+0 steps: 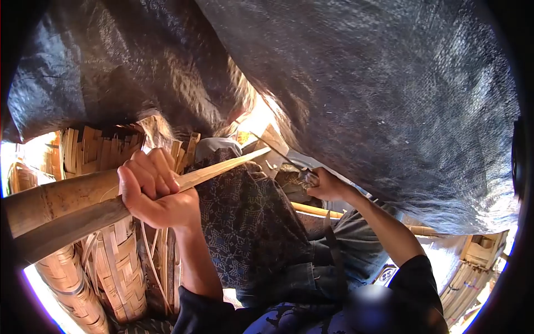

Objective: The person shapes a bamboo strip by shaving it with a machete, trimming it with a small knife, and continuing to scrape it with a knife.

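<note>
My left hand [158,192] is closed around a split bamboo pole [72,225]. The pole slants from the left edge up to a pale, pointed tip [261,152] above my lap. My right hand [328,185] is closed on the wrapped-looking handle of a knife [288,160]. Its thin blade points up and left, near the bamboo tip; bright light blurs the blade's far end, and I cannot tell whether the two touch. Under the bamboo, a dark patterned cloth [239,222] covers one of my legs.
A dark tarp [389,100] hangs low across the upper view. Woven bamboo baskets [119,267] stand at the lower left, with bamboo strips [97,153] behind. A yellowish bamboo piece [317,210] lies beyond my lap. More bamboo slats [467,284] are at the lower right.
</note>
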`<state>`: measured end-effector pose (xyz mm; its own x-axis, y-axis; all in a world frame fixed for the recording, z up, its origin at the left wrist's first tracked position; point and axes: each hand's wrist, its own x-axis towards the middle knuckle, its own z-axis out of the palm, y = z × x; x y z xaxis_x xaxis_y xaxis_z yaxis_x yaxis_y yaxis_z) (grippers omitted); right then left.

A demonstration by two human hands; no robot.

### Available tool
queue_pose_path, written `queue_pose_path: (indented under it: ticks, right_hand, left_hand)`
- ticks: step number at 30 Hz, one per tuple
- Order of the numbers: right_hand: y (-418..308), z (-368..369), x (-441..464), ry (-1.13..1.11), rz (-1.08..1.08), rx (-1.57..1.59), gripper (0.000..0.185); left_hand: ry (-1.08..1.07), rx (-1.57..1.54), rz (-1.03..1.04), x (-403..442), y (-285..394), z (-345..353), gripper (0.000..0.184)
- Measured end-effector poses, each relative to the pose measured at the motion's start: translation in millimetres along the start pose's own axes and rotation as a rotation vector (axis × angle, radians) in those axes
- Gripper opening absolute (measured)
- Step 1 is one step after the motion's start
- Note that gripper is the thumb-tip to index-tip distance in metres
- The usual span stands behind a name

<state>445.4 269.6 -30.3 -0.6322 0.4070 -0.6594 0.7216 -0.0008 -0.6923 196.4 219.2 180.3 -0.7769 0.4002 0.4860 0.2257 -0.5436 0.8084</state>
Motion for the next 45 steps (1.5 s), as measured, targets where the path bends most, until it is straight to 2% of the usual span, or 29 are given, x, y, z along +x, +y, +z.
queue_pose_path:
  ticks: [1, 2, 4, 5, 6, 8, 9, 10, 11, 12, 14, 16, 20, 21, 25, 27, 28, 29, 30, 31, 32, 34, 35, 36, 39, 40, 42, 44, 45]
  right_hand:
    - [17, 20, 4, 0.151, -0.066, 0.221, 0.036]
    - [15, 20, 6, 0.152, -0.068, 0.226, 0.036]
    - [7, 18, 15, -0.128, -0.115, 0.161, 0.028]
    - [-11, 16, 3, -0.027, -0.222, 0.195, 0.022]
    - [-12, 19, 2, -0.029, -0.224, 0.204, 0.022]
    - [-11, 27, -5, -0.137, -0.01, 0.417, 0.033]
    - [-32, 24, -26, -0.045, 0.047, 0.543, 0.058]
    - [-46, 17, -39, -0.043, 0.047, 0.543, 0.058]
    - [-56, 12, -50, -0.08, 0.077, 0.534, 0.067]
    - [-59, 11, -54, -0.117, 0.107, 0.526, 0.077]
    - [-46, 28, -60, -0.114, 0.1, 0.513, 0.071]
    - [-38, 44, -63, 0.071, -0.121, 0.326, 0.069]
    - [-48, 44, -68, 0.036, -0.252, 0.387, 0.062]
    - [-61, 31, -73, -0.002, -0.251, 0.353, 0.051]
    - [-66, 27, -67, -0.071, -0.272, 0.378, 0.038]
    - [-59, 39, -55, -0.042, -0.218, 0.302, 0.026]
    - [-56, 36, -54, -0.034, -0.222, 0.299, 0.026]
    - [-60, 26, -53, -0.08, -0.098, 0.41, 0.023]
    - [-63, 20, -53, -0.135, 0.028, 0.517, 0.019]
    - [-63, 20, -57, 0.041, -0.001, 0.583, 0.015]
    - [-65, 19, -61, 0.031, 0.004, 0.588, 0.015]
    - [-70, 5, -67, -0.08, -0.185, 0.577, 0.017]
    - [-77, 1, -72, -0.186, -0.167, 0.659, 0.016]
    - [-79, 4, -72, -0.182, -0.168, 0.66, 0.016]
    - [-74, 28, -59, -0.254, 0.042, 0.593, 0.013]
    - [-70, 28, -58, -0.244, 0.036, 0.593, 0.013]
    - [-76, 19, -59, -0.233, 0.055, 0.793, 0.015]
    - [-67, 19, -59, -0.271, -0.016, 0.904, 0.016]
    - [-67, 18, -61, -0.228, -0.058, 0.809, 0.015]
  left_hand:
    - [-0.03, -0.01, 0.016, 2, -1, -3, 0.041]
    - [-0.062, -0.019, 0.034, 4, -2, -8, 0.041]
    - [-0.12, -0.059, 0.011, 8, -1, -18, 0.041]
    - [-0.208, -0.127, -0.023, 9, 0, -22, 0.041]
    - [-0.297, -0.191, -0.062, 9, 1, -26, 0.041]
    - [-0.338, -0.183, -0.067, 10, 2, -29, 0.041]
    - [-0.345, -0.183, -0.058, 10, 4, -25, 0.042]
    - [-0.352, -0.184, -0.048, 11, 4, -23, 0.042]
    - [-0.355, -0.185, -0.048, 10, 4, -24, 0.042]
    - [-0.294, -0.18, -0.065, 10, 5, -27, 0.043]
    - [-0.241, -0.17, -0.083, 8, 6, -26, 0.043]
    - [0.118, -0.014, -0.044, 4, 6, -16, 0.045]
    - [0.243, 0.088, -0.007, 3, 5, -9, 0.046]
    - [0.25, 0.093, -0.005, 4, 4, -9, 0.046]
    - [0.279, 0.152, 0.02, 6, 2, -3, 0.046]
    - [0.342, 0.237, 0.017, 5, 2, 8, 0.045]
    - [0.408, 0.317, 0.017, 5, 3, 12, 0.045]
    - [0.443, 0.253, 0.044, 5, 1, 13, 0.044]
    - [0.445, 0.25, 0.048, 6, 0, 14, 0.044]
    - [0.432, 0.261, 0.051, 6, -1, 15, 0.044]
    - [0.415, 0.275, 0.049, 5, -1, 15, 0.044]
    - [0.38, 0.302, 0.054, 6, -2, 16, 0.044]
    - [0.378, 0.293, 0.056, 5, -1, 16, 0.043]
    - [0.376, 0.286, 0.062, 5, -1, 17, 0.043]
    - [0.374, 0.342, 0.019, 0, 2, 23, 0.043]
    - [0.37, 0.332, 0.022, 0, 1, 22, 0.043]
    - [0.395, 0.317, 0.055, -2, 1, 16, 0.043]
    - [0.413, 0.248, 0.043, -3, 3, 13, 0.043]
    - [0.269, 0.196, 0.011, -4, 4, 11, 0.044]
